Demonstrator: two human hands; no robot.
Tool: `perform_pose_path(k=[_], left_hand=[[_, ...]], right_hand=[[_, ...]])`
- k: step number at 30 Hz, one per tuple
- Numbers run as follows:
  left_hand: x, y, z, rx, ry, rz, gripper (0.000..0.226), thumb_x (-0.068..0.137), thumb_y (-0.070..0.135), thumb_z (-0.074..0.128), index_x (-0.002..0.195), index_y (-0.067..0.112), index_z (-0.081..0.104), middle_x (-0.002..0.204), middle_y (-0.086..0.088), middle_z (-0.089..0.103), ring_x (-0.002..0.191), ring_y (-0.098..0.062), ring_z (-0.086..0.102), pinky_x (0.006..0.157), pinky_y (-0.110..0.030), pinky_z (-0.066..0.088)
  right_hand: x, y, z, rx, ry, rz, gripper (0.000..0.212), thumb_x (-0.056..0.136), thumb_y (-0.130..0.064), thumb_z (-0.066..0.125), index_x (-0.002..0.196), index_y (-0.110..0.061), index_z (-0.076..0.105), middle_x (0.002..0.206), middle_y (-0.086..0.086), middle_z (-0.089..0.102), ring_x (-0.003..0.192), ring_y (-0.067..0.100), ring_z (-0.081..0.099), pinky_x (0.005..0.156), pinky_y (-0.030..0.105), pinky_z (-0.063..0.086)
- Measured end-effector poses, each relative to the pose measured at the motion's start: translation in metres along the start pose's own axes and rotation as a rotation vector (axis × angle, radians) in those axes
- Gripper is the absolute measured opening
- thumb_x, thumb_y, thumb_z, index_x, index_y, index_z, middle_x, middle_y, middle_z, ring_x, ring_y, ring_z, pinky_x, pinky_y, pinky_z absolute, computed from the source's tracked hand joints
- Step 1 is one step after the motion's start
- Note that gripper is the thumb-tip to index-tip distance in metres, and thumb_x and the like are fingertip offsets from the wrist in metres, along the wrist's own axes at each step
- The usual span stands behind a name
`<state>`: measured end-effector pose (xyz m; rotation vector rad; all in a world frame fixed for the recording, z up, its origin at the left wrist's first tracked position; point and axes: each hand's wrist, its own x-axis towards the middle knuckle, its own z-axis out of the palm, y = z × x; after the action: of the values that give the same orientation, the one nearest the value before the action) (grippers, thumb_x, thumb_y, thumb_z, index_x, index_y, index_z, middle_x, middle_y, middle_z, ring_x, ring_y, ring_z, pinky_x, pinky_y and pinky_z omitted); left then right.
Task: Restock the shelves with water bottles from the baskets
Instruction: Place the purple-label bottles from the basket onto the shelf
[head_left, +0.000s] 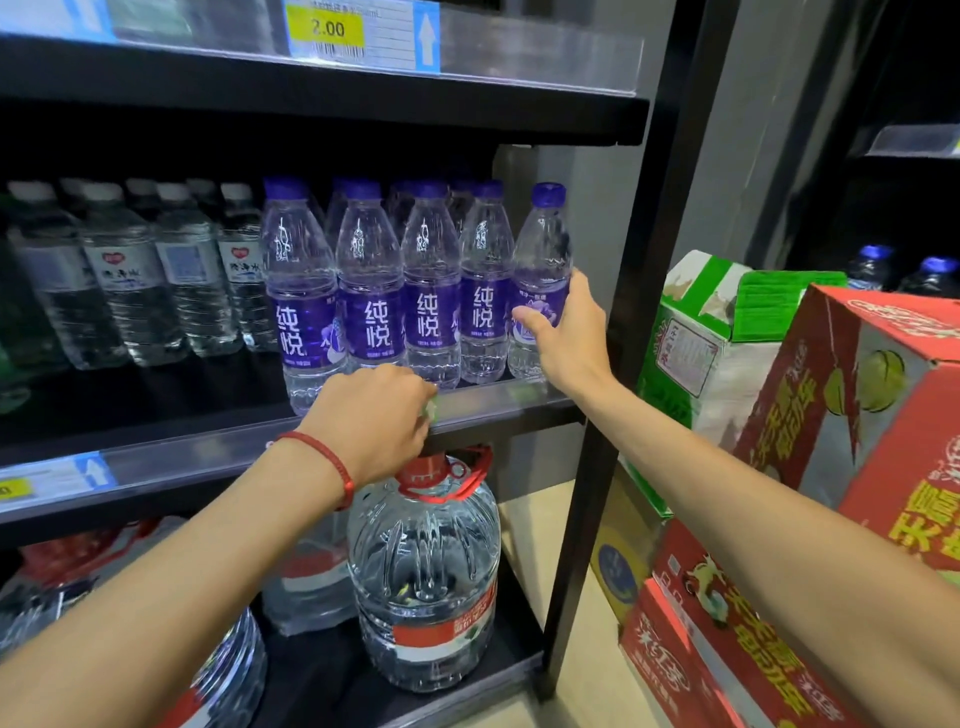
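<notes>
1. Placement looks to be the step in hand, judged from the head view, the only one given. The right hand (566, 332) holds the end bottle (540, 260) upright on the middle shelf (498, 402), at the right end of the purple-label row (374, 291).
2. The right thumb lies across the front of the label. The other fingers wrap round the bottle's right side and behind it, so this is a grip at the waist, not a pinch at the cap.
3. The left hand (374, 415) sits at the shelf's front rail below the row, with its fingers curled under. Something small and pale shows at the fingertips; I cannot tell whether it is pinched or is part of the rail.
4. The end bottle stands just beside its neighbour, between that neighbour and the black post (631, 312). Its base is near the front rail.
5. To do it well:
   - Slide the base level with the other fronts rather than lifting it.
   - Turn the label so the large characters face out like the rest; at present a different part of the label faces out.
   - Let go only once the base sits flat.
6. The low grip suits this, as a full bottle pushed from the top would likely tip. A sideways nudge could rock the neighbour, so the left hand would be better steadying the row.
7. No basket is in view. More blue-capped bottles (878, 265) show at the far right, behind the cartons (857, 415).
</notes>
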<state>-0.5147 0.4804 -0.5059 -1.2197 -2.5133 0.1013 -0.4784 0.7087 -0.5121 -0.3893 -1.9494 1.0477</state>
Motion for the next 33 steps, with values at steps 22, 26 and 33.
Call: perform_pose_path(k=[22, 26, 33], left_hand=[[0.000, 0.003, 0.008, 0.004, 0.076, -0.028, 0.037, 0.104, 0.040, 0.044, 0.136, 0.030, 0.060, 0.121, 0.003, 0.066, 0.110, -0.027, 0.066, 0.078, -0.039, 0.054], [-0.001, 0.004, 0.011, 0.005, 0.082, -0.035, 0.037, 0.103, 0.040, 0.043, 0.136, 0.030, 0.058, 0.119, 0.005, 0.064, 0.109, -0.027, 0.065, 0.074, -0.036, 0.050], [-0.002, 0.006, 0.012, -0.010, 0.118, -0.024, 0.036, 0.102, 0.040, 0.039, 0.128, 0.027, 0.060, 0.118, 0.006, 0.066, 0.104, -0.024, 0.067, 0.072, -0.036, 0.049]], right_hand=[[0.020, 0.017, 0.006, -0.173, -0.115, 0.192, 0.056, 0.099, -0.010, 0.069, 0.146, -0.009, 0.039, 0.144, 0.013, 0.050, 0.131, 0.024, 0.055, 0.095, 0.026, 0.045], [0.020, 0.017, 0.008, -0.160, -0.120, 0.204, 0.052, 0.100, -0.010, 0.067, 0.145, -0.009, 0.040, 0.144, 0.012, 0.049, 0.133, 0.024, 0.054, 0.096, 0.025, 0.044], [0.008, 0.016, 0.010, -0.291, -0.120, 0.141, 0.058, 0.102, -0.012, 0.064, 0.151, -0.005, 0.035, 0.145, 0.014, 0.044, 0.131, 0.025, 0.053, 0.098, 0.029, 0.047]])
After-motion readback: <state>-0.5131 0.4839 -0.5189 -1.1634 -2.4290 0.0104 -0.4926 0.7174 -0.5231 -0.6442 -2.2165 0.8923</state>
